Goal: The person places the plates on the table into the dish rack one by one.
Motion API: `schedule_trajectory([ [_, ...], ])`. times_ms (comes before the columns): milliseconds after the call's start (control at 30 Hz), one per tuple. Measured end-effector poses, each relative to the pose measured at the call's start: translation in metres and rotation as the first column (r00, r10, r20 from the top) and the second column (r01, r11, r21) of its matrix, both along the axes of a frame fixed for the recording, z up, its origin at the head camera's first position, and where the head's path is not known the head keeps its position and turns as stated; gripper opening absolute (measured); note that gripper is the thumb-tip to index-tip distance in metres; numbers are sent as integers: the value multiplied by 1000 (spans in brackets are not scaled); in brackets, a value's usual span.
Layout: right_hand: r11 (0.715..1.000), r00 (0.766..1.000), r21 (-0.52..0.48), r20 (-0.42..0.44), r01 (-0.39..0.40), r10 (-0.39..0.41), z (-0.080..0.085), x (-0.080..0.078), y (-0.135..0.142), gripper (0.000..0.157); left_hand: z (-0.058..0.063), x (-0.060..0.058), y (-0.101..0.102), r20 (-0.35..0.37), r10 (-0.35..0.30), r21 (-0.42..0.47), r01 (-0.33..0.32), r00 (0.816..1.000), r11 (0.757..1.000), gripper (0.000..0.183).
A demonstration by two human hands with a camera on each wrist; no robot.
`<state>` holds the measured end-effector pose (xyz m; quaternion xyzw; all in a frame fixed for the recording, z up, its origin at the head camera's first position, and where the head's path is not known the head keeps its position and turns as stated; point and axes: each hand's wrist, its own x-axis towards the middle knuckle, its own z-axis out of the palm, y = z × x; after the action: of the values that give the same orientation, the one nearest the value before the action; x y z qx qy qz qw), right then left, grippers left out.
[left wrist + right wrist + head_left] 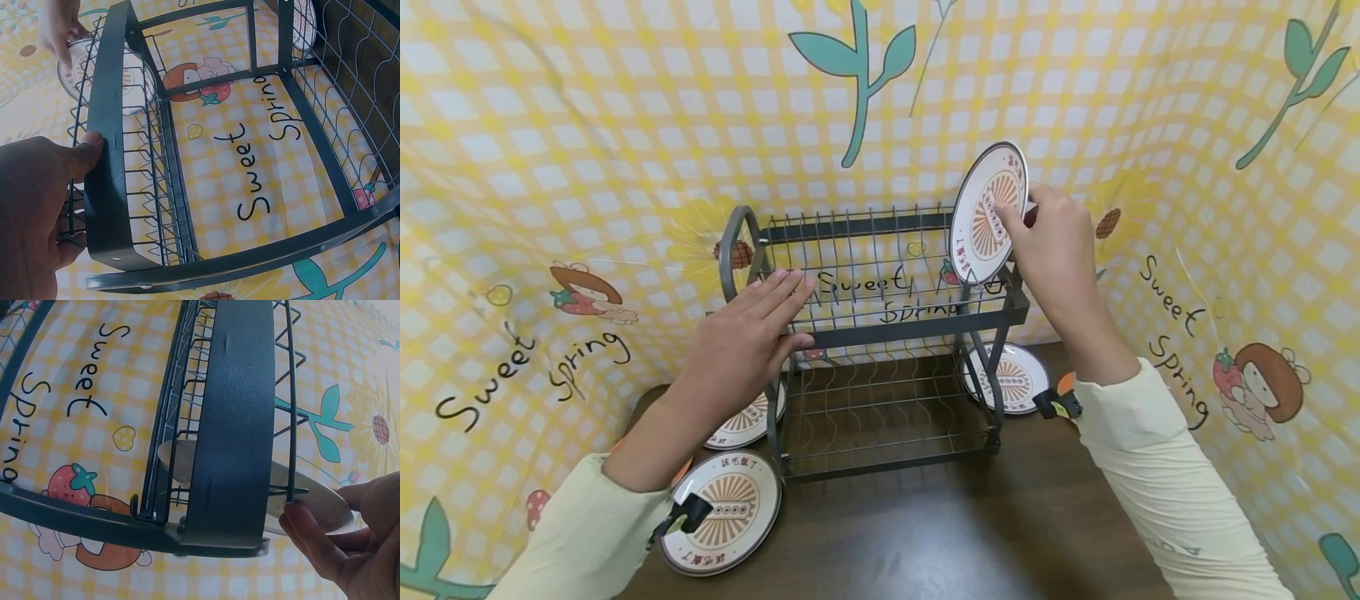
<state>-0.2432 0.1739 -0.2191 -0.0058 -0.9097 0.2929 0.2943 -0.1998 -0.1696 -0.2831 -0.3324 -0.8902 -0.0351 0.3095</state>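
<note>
Plate at the right end of the rack's upper tier, held in the right hand

Landmark: a dark metal dish rack point(910, 327), two tiers, standing on a brown wood-look bench point(887, 533).

Right hand point(1056, 242): at the rack's upper right end, clamped on a white plate point(985, 218), thumb over the printed face, fingers behind the rim. The plate stands on edge, tilted, above the right end of the upper tier; in the right wrist view its lower part shows behind the front bar, among the wires. Whether its rim bears on the rack's wires, cannot tell. Print: orange rays, red characters near the edge.

Left hand point(745, 337): at the rack's upper left front corner, clamped on the front bar. Thumb against the outer face, other fingers over the wires on the inner side.

Other plates, same print. Front-left plate point(737, 500) flat on the bench, just off the rack's front left foot, partly covered by the left wrist gear. Rear-left plate point(752, 421) beside the rack's left frame, mostly hidden by the left arm. Right-hand plate point(1011, 383) by the rack's right frame, partly behind an upright.

Yellow-and-white checked cloth point(700, 150) behind the rack and to both sides, printed "Sweet Spring".
</note>
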Motion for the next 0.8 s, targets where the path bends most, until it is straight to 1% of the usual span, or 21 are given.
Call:
schedule_trajectory([
  [167, 999, 996, -52, 92, -15, 20, -3, 4, 4, 61, -1, 0, 1, 1, -1, 11, 1, 1000, 1000, 69],
  [300, 996, 992, -85, 116, -34, 44, -5, 10, 7, 75, -1, 0, 1, -2, -4, 14, 4, 1000, 1000, 68],
  [367, 996, 993, -83, 104, -46, 55, -6, 14, 10, 78, -1, 0, 1, -4, -2, 13, 2, 1000, 1000, 68],
  [400, 995, 994, -81, 88, -56, 63, -7, 16, 11, 77, -1, 0, 1, -4, -1, 13, 1, 1000, 1000, 68],
  [467, 994, 995, -69, 42, -89, 92, -9, 20, 13, 72, 0, 1, -1, -4, 7, 8, -7, 1000, 1000, 68],
  [533, 989, 990, -53, -22, -139, 138, -15, 24, 17, 62, 0, 2, -2, -3, 14, 6, -14, 1000, 1000, 68],
  [600, 980, 975, -15, -100, -199, 196, -23, 25, 24, 49, 1, 3, -3, -4, 18, 6, -18, 1000, 1000, 69],
  [667, 967, 949, 53, -185, -248, 254, -35, 26, 33, 38, 1, 4, -3, -4, 17, 5, -17, 1000, 1000, 68],
  [733, 950, 911, 132, -273, -283, 309, -48, 26, 44, 26, 2, 4, -2, -4, 16, 2, -16, 1000, 1000, 68],
  [800, 930, 868, 216, -344, -299, 359, -61, 25, 55, 21, 2, 4, -1, 0, 12, -1, -12, 1000, 1000, 68],
])
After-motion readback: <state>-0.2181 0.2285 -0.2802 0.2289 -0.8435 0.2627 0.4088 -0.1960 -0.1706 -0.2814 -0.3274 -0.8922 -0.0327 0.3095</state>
